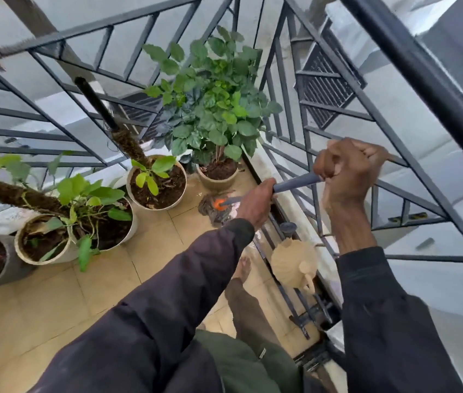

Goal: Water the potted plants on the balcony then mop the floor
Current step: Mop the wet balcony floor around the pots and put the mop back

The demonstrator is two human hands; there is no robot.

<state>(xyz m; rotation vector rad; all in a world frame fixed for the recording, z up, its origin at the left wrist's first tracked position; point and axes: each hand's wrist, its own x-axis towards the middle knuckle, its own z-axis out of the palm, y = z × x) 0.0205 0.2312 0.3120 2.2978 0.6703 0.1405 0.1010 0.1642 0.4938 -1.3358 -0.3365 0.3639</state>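
Observation:
Both my hands grip a grey mop handle (pixel 295 184). My right hand (pixel 346 171) holds its upper end near the railing, and my left hand (pixel 256 202) holds it lower down. The mop head (pixel 213 208), grey strands round an orange hub, lies on the wet tan floor tiles (pixel 105 282) in front of a bushy potted plant (pixel 213 109) in the corner. Several more pots stand along the left: one with a small green shoot (pixel 156 184), one with a leafy climber (pixel 105 222), and others (pixel 40 245) further left.
A beige watering can (pixel 294 263) stands on the floor by the right railing (pixel 366 194). Dark metal railings enclose the balcony on the far and right sides. My bare foot (pixel 243 269) rests on the tiles. A moss pole (pixel 128 143) leans out of a pot.

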